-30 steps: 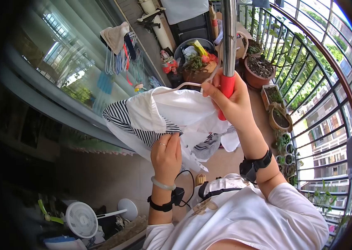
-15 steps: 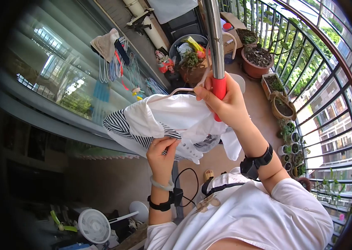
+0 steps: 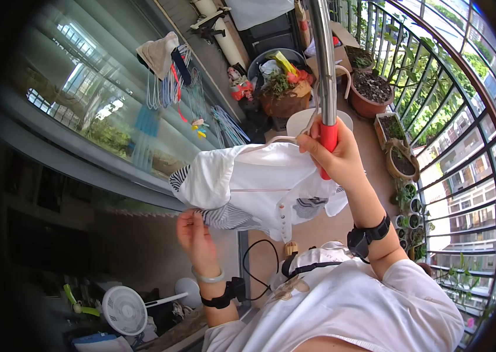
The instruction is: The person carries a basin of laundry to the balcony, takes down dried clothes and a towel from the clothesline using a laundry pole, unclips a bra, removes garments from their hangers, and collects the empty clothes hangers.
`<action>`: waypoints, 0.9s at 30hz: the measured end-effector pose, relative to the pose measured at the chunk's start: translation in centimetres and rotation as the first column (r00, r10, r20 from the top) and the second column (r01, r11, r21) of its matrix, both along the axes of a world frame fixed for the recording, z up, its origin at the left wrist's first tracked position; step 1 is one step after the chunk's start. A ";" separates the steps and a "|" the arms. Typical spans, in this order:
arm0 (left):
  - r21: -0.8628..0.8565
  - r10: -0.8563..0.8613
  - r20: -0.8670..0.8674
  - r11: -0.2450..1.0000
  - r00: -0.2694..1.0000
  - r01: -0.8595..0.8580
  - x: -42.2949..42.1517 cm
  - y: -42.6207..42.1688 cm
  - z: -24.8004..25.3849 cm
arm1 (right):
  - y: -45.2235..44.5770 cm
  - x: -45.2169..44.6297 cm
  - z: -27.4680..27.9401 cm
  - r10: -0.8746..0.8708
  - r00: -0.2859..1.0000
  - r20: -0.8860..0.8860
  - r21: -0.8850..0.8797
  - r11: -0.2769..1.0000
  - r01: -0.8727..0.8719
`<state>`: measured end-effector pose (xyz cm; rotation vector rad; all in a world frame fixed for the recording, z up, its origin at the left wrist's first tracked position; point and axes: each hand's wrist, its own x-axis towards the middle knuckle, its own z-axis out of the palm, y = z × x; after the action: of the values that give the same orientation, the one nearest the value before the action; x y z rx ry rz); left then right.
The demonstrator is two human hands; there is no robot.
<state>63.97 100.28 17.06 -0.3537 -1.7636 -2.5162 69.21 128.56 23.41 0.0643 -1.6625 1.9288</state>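
My right hand [image 3: 337,154] is closed round the red grip of a metal pole [image 3: 328,82], and its thumb and fingers also hold a pinkish clothes hanger [image 3: 284,139]. From that hanger hangs a white shirt [image 3: 260,167] with black-and-white striped parts and a row of buttons down its front. At the shirt's lower left, my left hand [image 3: 198,239] pinches the edge of a striped part [image 3: 230,217] between thumb and fingers. Part of the hanger is hidden inside the shirt.
Hangers [image 3: 163,88] and a beige cloth [image 3: 159,54] hang by the window at left. Potted plants [image 3: 371,94] line the railing [image 3: 436,88] at right. A full bucket [image 3: 254,67] stands ahead; a white fan [image 3: 125,310] is at lower left.
My left hand has moved left and down, drawing along the striped edge. My right hand, pole, hanger and shirt have shifted slightly right and lower in view.
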 end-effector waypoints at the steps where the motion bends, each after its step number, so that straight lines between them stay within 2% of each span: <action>1: 0.062 0.071 -0.085 0.996 0.994 -0.066 -0.3 -1.3 0.4 | 0.5 0.2 -0.1 0.014 1.000 0.000 0.011 1.000 -0.014; 2: 0.073 0.090 -0.081 0.994 0.993 -0.084 -0.8 -2.3 1.1 | 0.9 0.4 -0.3 0.051 0.996 0.070 0.010 0.999 -0.051; 3: -0.013 0.145 -0.154 0.989 0.977 -0.148 -1.3 -3.1 2.1 | 1.2 0.6 -0.5 0.089 0.986 0.141 0.008 0.996 -0.092; 4: -0.094 0.195 -0.228 0.971 0.954 -0.221 -1.5 -3.7 2.9 | 1.1 0.4 -1.2 0.087 0.991 0.102 0.019 0.996 -0.089; 5: -0.079 0.224 -0.220 0.966 0.949 -0.247 -1.6 -4.3 3.7 | 1.1 0.4 -1.7 0.112 0.988 0.108 0.035 0.993 -0.116; 7: -0.203 0.239 -0.402 0.918 0.884 -0.341 -1.9 -4.9 5.4 | 1.3 0.4 -2.3 0.136 0.982 0.133 0.071 0.987 -0.147; 11: -0.260 0.254 -0.384 0.893 0.888 -0.368 -1.5 -5.3 6.9 | 0.0 0.3 -2.9 0.136 0.972 0.192 0.060 0.987 -0.150; 12: -0.331 0.072 -0.269 0.930 0.961 -0.162 -1.5 -5.4 7.1 | -0.4 0.3 -3.1 0.144 0.969 0.200 0.040 0.987 -0.155; 13: -0.372 -0.118 -0.142 0.926 0.983 0.058 -1.6 -5.7 7.1 | -0.8 0.3 -3.2 0.147 0.968 0.203 0.049 0.986 -0.160; 14: -0.328 -0.188 -0.030 0.930 0.982 0.168 -1.5 -6.2 6.5 | -1.2 0.3 -3.3 0.158 0.965 0.207 0.030 0.985 -0.168; 15: -0.317 -0.186 -0.033 0.934 0.982 0.166 -1.8 -6.8 5.6 | -1.6 0.3 -3.3 0.169 0.963 0.210 0.010 0.985 -0.175; 16: -0.439 0.037 -0.239 0.887 0.970 -0.142 -2.5 -7.7 4.7 | -1.9 0.4 -3.0 0.148 0.966 0.212 0.007 0.988 -0.153; 17: -0.484 0.218 -0.455 0.754 0.864 -0.445 -3.0 -8.7 4.3 | -2.2 0.5 -2.8 0.145 0.967 0.212 0.015 0.988 -0.151; 18: -0.413 0.233 -0.420 0.811 0.877 -0.414 -3.4 -9.9 4.4 | -2.6 0.6 -2.7 0.108 0.970 0.219 0.012 0.993 -0.114; 21: -0.453 0.209 -0.445 0.786 0.871 -0.420 -3.9 -10.9 4.4 | -3.8 0.9 -3.1 0.065 0.970 0.236 0.001 0.998 -0.067; 22: -0.509 0.173 -0.453 0.755 0.875 -0.413 -4.3 -11.2 4.2 | -3.9 0.9 -3.3 0.059 0.971 0.232 0.005 0.998 -0.062; 23: -0.492 0.218 -0.557 0.691 0.802 -0.530 -5.1 -11.2 3.6 | -4.0 0.9 -3.4 0.056 0.973 0.223 0.009 0.998 -0.060; 25: -0.534 0.108 -0.704 0.571 0.702 -0.624 -6.2 -11.7 3.3 | -4.3 1.5 -3.3 0.069 0.964 0.256 0.042 0.996 -0.082; 26: -0.549 0.053 -0.707 0.588 0.706 -0.594 -6.7 -11.7 3.0 | -4.3 1.9 -3.6 0.032 0.957 0.290 0.040 0.998 -0.045; 27: -0.565 0.002 -0.708 0.599 0.706 -0.568 -6.9 -11.8 2.7 | -4.1 1.9 -3.7 0.073 0.961 0.268 0.052 0.995 -0.090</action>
<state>57.09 88.49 19.77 -0.7524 -2.1636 -1.0380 71.13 124.43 19.70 -0.1088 -1.9231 2.0168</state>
